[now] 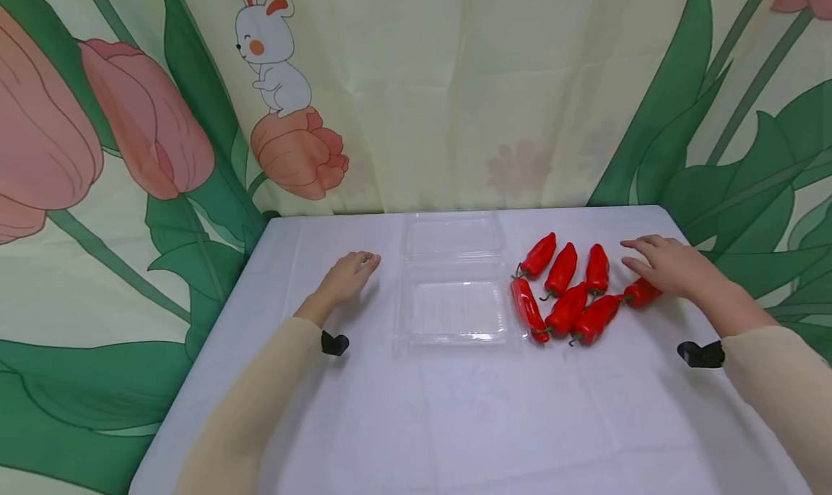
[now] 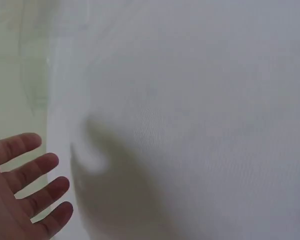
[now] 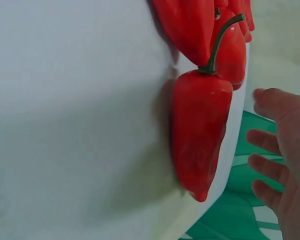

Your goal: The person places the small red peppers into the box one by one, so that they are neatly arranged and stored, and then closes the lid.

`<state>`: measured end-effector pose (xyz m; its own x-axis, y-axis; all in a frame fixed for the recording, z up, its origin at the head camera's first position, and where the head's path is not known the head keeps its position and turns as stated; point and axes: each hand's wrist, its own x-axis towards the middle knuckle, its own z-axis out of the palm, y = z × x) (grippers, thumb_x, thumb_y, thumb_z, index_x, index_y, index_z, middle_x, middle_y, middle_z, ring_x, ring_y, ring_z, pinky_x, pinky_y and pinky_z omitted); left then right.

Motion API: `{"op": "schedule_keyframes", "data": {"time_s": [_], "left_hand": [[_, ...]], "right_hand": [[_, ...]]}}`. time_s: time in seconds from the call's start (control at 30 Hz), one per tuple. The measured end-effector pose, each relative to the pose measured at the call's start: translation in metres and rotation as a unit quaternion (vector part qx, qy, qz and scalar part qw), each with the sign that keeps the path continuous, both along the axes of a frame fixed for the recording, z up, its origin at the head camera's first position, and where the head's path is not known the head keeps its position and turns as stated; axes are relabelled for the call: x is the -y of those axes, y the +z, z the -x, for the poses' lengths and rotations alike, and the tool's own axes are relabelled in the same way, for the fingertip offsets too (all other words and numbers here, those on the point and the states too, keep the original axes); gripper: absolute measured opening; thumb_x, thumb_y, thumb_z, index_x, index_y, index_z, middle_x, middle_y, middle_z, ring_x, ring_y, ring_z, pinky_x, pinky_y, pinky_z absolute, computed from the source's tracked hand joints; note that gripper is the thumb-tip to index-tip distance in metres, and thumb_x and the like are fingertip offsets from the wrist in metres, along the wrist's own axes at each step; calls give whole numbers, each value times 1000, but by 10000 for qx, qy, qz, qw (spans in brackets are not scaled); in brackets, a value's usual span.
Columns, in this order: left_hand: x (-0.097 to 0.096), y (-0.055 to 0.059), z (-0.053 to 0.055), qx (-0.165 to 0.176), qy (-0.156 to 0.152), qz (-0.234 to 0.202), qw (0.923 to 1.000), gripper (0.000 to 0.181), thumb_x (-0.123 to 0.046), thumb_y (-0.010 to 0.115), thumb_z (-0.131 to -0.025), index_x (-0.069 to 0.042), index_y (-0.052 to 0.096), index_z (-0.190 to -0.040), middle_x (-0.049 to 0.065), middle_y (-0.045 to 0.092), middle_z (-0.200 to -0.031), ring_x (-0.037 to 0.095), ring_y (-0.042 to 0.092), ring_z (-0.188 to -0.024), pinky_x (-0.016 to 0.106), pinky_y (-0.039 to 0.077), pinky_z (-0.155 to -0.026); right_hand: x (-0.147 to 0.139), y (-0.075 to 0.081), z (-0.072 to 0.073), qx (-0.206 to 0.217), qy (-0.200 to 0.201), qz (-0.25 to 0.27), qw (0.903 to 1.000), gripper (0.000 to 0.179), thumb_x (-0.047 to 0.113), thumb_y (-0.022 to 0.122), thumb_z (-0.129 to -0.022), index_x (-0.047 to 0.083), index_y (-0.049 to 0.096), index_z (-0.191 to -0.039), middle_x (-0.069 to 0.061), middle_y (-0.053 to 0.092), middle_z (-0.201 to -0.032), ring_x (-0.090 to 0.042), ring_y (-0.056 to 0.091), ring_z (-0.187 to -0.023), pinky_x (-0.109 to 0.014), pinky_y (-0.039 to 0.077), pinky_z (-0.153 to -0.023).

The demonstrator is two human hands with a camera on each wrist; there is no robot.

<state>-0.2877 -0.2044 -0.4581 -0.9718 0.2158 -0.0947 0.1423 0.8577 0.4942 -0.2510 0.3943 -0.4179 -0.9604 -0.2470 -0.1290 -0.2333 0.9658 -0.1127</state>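
My right hand (image 1: 672,264) hovers over the rightmost red pepper (image 1: 640,293), fingers spread and holding nothing. In the right wrist view that pepper (image 3: 200,130) lies on the cloth with its green stem, apart from the fingers. Several more red peppers (image 1: 568,309) lie in a loose cluster to its left. A clear plastic clamshell box (image 1: 455,311) sits left of the cluster, its lid (image 1: 453,235) folded back away from me. Left of the box, my left hand (image 1: 347,277) hangs above the table with relaxed fingers and nothing in them; its fingers (image 2: 40,192) look parted in the left wrist view.
A white cloth covers the table (image 1: 468,415). Behind it hangs a curtain (image 1: 416,119) printed with tulips and a rabbit. One long pepper (image 1: 528,308) lies right against the box's right side. Each wrist carries a small black camera mount (image 1: 334,344).
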Motion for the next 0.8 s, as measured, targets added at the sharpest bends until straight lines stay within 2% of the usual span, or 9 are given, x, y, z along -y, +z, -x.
{"op": "schedule_keyframes", "data": {"time_s": [0.17, 0.3, 0.4, 0.47, 0.57, 0.67, 0.8], "left_hand": [[-9, -5, -9, 160, 190, -910, 9955, 55, -46, 41, -110, -4, 57, -142, 17, 59, -143, 37, 56, -130, 53, 45, -109], [-18, -8, -18, 489, 368, -1358, 9888, 45, -39, 48, -109, -8, 60, -138, 13, 66, -132, 30, 62, -117, 45, 52, -97], [-24, -10, -24, 763, 434, -1784, 9800, 41, -34, 50, -108, -7, 61, -137, 12, 68, -126, 26, 66, -108, 37, 55, -86], [-28, -11, -27, 924, 481, -2161, 9708, 38, -31, 51, -108, -7, 61, -136, 12, 68, -123, 24, 66, -101, 32, 56, -79], [-35, -12, -30, 1171, 601, -2735, 9528, 38, -27, 52, -106, -7, 59, -137, 13, 68, -119, 20, 65, -92, 28, 55, -74], [-41, -13, -34, 1479, 730, -3263, 9308, 41, -26, 51, -105, -8, 53, -141, 14, 66, -120, 18, 63, -87, 26, 56, -72], [-45, -15, -42, 1696, 802, -3743, 9081, 42, -25, 50, -107, -7, 48, -145, 17, 62, -125, 17, 62, -85, 26, 57, -72]], "right_hand": [[-7, -7, -7, 0, 217, 210, 9995, 48, 13, 68, -93, -5, 58, -137, -40, 53, -132, -62, 47, -119, -68, 55, -89], [-10, -14, -12, 178, 267, 479, 9983, 53, 2, 72, -85, -4, 59, -136, -39, 54, -130, -60, 50, -115, -58, 60, -81], [-12, -19, -14, 310, 312, 582, 9973, 59, -3, 76, -78, -5, 59, -135, -40, 53, -129, -60, 50, -114, -55, 62, -78], [-13, -21, -15, 386, 356, 639, 9966, 63, -5, 80, -74, -6, 60, -134, -41, 52, -129, -60, 49, -114, -55, 62, -78], [-14, -23, -16, 453, 360, 682, 9960, 68, -4, 84, -69, -6, 60, -133, -41, 52, -128, -61, 49, -114, -54, 62, -77], [-13, -24, -18, 435, 396, 751, 9954, 73, 1, 89, -64, -6, 62, -131, -40, 53, -127, -61, 47, -114, -54, 62, -76], [-11, -24, -20, 339, 451, 842, 9948, 72, 7, 94, -62, -2, 65, -128, -36, 55, -127, -58, 46, -116, -52, 63, -75]]}}
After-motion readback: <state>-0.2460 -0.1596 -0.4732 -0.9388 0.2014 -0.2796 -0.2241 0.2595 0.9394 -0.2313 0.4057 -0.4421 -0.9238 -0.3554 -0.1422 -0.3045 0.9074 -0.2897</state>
